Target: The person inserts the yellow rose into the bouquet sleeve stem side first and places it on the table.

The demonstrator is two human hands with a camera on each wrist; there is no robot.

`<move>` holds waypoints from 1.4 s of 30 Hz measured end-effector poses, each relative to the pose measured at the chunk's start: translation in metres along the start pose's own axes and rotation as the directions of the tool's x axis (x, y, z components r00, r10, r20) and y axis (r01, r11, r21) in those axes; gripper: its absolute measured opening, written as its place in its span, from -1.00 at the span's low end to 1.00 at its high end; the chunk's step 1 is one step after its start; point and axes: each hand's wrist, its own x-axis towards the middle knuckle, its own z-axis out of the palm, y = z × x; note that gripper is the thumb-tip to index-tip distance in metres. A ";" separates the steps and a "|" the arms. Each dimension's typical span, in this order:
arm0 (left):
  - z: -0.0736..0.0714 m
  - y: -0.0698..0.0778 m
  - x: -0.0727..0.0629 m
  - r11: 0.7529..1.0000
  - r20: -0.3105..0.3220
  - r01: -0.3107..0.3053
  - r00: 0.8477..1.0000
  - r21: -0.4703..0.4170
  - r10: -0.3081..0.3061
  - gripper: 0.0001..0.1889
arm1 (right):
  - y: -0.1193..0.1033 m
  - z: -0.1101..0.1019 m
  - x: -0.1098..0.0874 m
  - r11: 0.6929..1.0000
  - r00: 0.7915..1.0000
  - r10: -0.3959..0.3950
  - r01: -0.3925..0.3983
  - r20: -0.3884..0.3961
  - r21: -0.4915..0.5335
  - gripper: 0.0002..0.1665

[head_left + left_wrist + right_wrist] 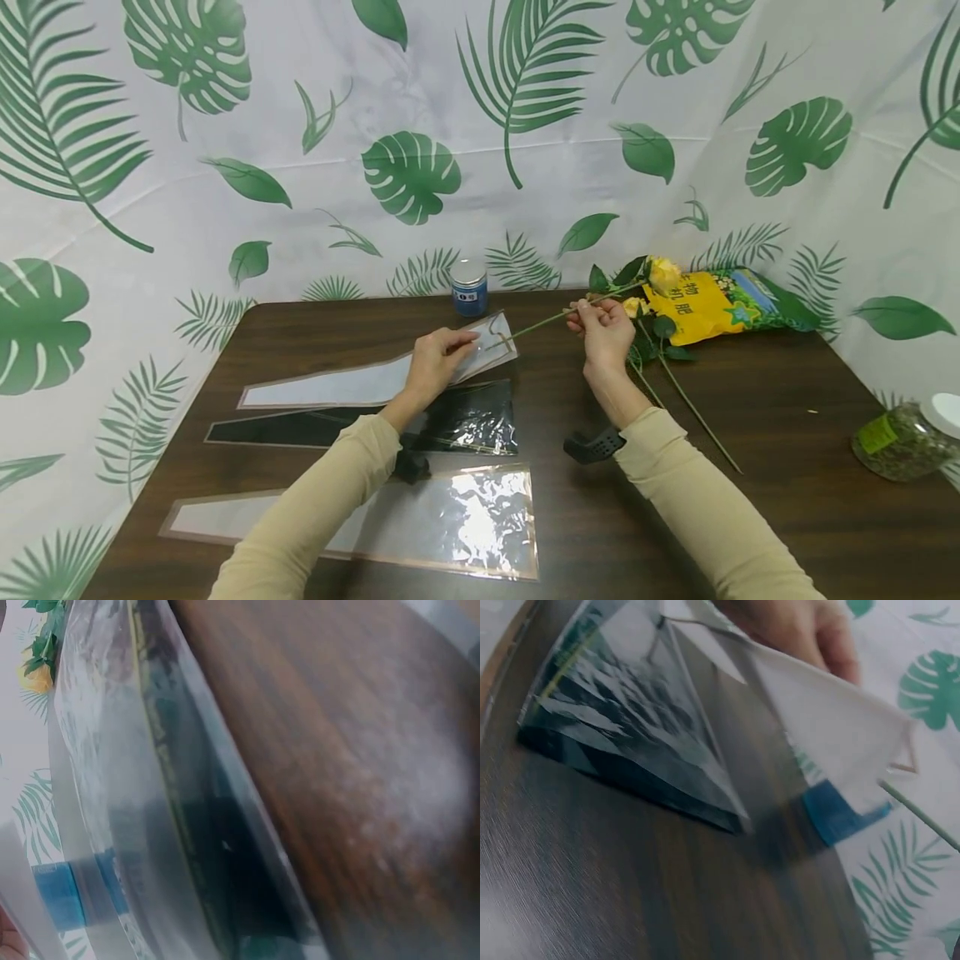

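My left hand [437,362] pinches the wide, open end of a white tapered flower sleeve [337,385]. Between the fingers of my right hand [606,333] is the green stem [542,322] of a yellow rose [664,275]. That stem slants down to the left, and its lower end overlaps the sleeve's mouth in the head view. Seen from the right wrist, the stem [922,814] reaches the sleeve's raised edge [840,712]. A second yellow rose [636,307] lies behind my right wrist, its long stems stretching toward me.
Nearer me lie a black sleeve [300,427] and a shiny clear-fronted sleeve [420,517]. A blue tin [469,300] stands at the table's back edge. At the back right is a yellow bag [697,312]; a jar of dried greenery [900,446] sits far right.
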 end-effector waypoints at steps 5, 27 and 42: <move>0.002 0.004 0.002 1.000 -0.001 -0.013 1.000 0.000 0.013 -0.86 | 0.010 0.007 -0.010 0.995 0.998 0.057 -0.055 0.034 -0.079 -0.72; 0.001 0.009 0.001 0.999 -0.034 -0.035 0.999 0.012 0.036 -0.83 | 0.015 0.012 -0.018 0.987 0.989 0.144 -0.146 0.033 0.070 -0.71; 0.008 0.016 0.004 0.998 -0.077 -0.069 0.995 0.008 0.070 -0.84 | 0.029 0.017 -0.034 0.975 0.993 -0.023 0.047 0.112 -0.219 -0.79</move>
